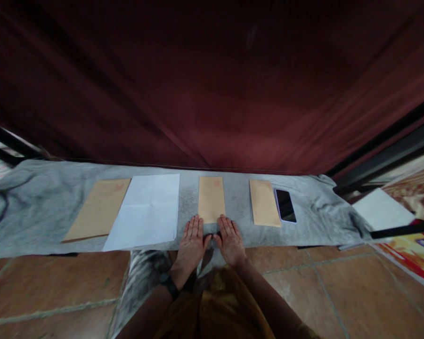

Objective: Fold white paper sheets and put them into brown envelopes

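My left hand (191, 240) and my right hand (229, 239) lie flat, fingers stretched out, side by side on a grey cloth (31, 207). Their fingertips reach the near edge of a narrow brown envelope (211, 198) lying lengthwise in front of me. Neither hand holds anything. Left of it a white sheet of paper (146, 211) lies on the cloth, partly overlapping a larger brown envelope (99, 208). To the right rests another narrow brown envelope (264, 202) with a dark phone (285, 205) beside it.
A dark red curtain (212, 84) hangs behind the cloth. Brown floor tiles (56, 287) lie in front. At the right are a white sheet (381, 209), a black bar (403, 230) and colourful printed material (415, 249). A black band sits on my left wrist (170, 286).
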`<action>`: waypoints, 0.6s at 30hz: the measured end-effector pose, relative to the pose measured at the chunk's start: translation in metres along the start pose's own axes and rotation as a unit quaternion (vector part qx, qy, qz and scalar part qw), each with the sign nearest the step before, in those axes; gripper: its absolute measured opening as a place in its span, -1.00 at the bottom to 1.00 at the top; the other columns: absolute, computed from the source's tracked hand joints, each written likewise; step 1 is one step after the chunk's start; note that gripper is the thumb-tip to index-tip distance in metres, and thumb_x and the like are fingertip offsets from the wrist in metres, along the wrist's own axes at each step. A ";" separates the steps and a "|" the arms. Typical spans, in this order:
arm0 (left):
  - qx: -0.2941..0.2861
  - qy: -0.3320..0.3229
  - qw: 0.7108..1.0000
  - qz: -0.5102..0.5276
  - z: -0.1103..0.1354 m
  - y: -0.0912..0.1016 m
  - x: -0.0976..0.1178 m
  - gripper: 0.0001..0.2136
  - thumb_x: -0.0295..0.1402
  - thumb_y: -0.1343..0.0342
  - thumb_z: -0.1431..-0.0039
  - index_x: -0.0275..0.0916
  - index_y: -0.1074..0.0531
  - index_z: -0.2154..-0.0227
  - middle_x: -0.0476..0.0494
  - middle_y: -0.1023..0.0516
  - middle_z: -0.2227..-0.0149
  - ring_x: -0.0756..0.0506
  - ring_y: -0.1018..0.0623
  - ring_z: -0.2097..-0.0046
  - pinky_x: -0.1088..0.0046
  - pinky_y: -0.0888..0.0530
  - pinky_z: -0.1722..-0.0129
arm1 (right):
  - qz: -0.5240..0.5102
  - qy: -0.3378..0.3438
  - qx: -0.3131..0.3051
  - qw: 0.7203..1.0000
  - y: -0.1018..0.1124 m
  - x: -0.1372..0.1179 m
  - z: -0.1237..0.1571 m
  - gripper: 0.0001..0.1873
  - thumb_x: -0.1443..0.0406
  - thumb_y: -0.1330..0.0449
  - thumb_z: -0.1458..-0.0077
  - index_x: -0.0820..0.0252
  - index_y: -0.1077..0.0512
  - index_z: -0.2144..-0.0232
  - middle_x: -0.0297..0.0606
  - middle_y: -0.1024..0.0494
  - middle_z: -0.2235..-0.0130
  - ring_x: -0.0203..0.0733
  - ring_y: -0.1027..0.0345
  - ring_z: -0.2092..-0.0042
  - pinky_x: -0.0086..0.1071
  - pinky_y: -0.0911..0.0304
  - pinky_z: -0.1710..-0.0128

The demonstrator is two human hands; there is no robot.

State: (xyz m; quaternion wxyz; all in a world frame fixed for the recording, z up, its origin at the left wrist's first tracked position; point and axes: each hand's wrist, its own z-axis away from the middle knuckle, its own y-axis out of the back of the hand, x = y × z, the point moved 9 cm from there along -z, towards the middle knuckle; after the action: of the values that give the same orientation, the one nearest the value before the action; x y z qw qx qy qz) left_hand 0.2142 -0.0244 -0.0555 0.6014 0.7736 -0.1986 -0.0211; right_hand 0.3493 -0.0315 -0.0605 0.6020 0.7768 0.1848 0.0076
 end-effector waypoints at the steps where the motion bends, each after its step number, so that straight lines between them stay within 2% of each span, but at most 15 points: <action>1: 0.004 0.008 1.000 0.002 0.000 0.001 -0.001 -0.44 -0.17 0.11 -0.39 -0.39 -0.20 -0.33 -0.45 -0.30 -0.35 -0.31 -0.28 -0.39 0.01 -0.27 -0.35 | 0.001 -0.001 0.000 1.000 0.000 0.001 0.000 -0.38 0.14 0.03 -0.42 0.28 -0.12 -0.40 -0.04 -0.24 -0.39 -0.02 -0.14 -0.38 -0.06 -0.01 -0.39; 4: 0.010 0.032 0.999 0.013 -0.007 0.007 -0.006 -0.52 -0.26 0.12 -0.38 -0.35 -0.31 -0.27 -0.41 -0.41 -0.28 -0.31 -0.38 -0.32 0.03 -0.35 -0.29 | 0.000 -0.005 -0.003 1.000 0.001 0.001 0.001 -0.38 0.13 0.05 -0.43 0.27 -0.10 -0.41 -0.05 -0.22 -0.40 -0.01 -0.13 -0.38 -0.05 -0.01 -0.38; 8: 0.005 0.069 0.997 0.027 -0.027 0.015 -0.012 -0.62 -0.37 0.15 -0.37 -0.27 -0.45 -0.11 -0.31 -0.57 -0.08 -0.25 -0.52 -0.13 0.13 -0.45 -0.16 | -0.001 -0.010 -0.008 1.000 0.001 0.001 0.000 -0.38 0.13 0.05 -0.43 0.30 -0.12 -0.40 -0.05 -0.21 -0.40 -0.01 -0.11 -0.39 -0.06 0.01 -0.39; 13: -0.004 0.134 0.991 -0.009 -0.048 0.019 -0.018 -0.69 -0.27 0.02 -0.33 -0.35 -0.47 0.02 -0.35 -0.58 0.10 -0.28 -0.54 0.03 0.15 -0.49 -0.02 | 0.006 -0.009 -0.008 1.000 0.003 -0.001 0.001 -0.38 0.16 0.03 -0.42 0.29 -0.09 -0.41 -0.04 -0.21 -0.40 -0.02 -0.08 -0.41 -0.06 0.03 -0.40; 15: -0.020 0.157 0.987 -0.020 -0.052 0.017 -0.020 -0.72 -0.26 -0.05 -0.29 -0.34 -0.47 0.07 -0.36 -0.58 0.12 -0.30 -0.55 0.04 0.15 -0.49 0.00 | 0.004 -0.007 -0.007 1.000 0.004 -0.002 0.001 -0.38 0.16 0.04 -0.42 0.29 -0.09 -0.42 -0.05 -0.21 -0.40 -0.02 -0.08 -0.41 -0.06 0.03 -0.40; 18: -0.055 0.206 0.977 0.010 -0.056 0.013 -0.028 -0.69 -0.26 -0.12 -0.25 -0.35 -0.45 0.05 -0.36 -0.61 0.12 -0.29 -0.58 0.03 0.21 -0.49 0.03 | -0.005 -0.009 0.000 1.000 0.007 -0.002 0.001 -0.38 0.16 0.05 -0.42 0.28 -0.09 -0.42 -0.07 -0.20 -0.40 -0.01 -0.09 -0.40 -0.05 0.03 -0.39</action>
State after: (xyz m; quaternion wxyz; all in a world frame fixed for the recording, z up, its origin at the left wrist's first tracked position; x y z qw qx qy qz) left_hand 0.2003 0.0341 -0.0334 0.6711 0.7251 -0.0772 0.1338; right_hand 0.3495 -0.0347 -0.0539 0.6033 0.7762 0.1831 -0.0025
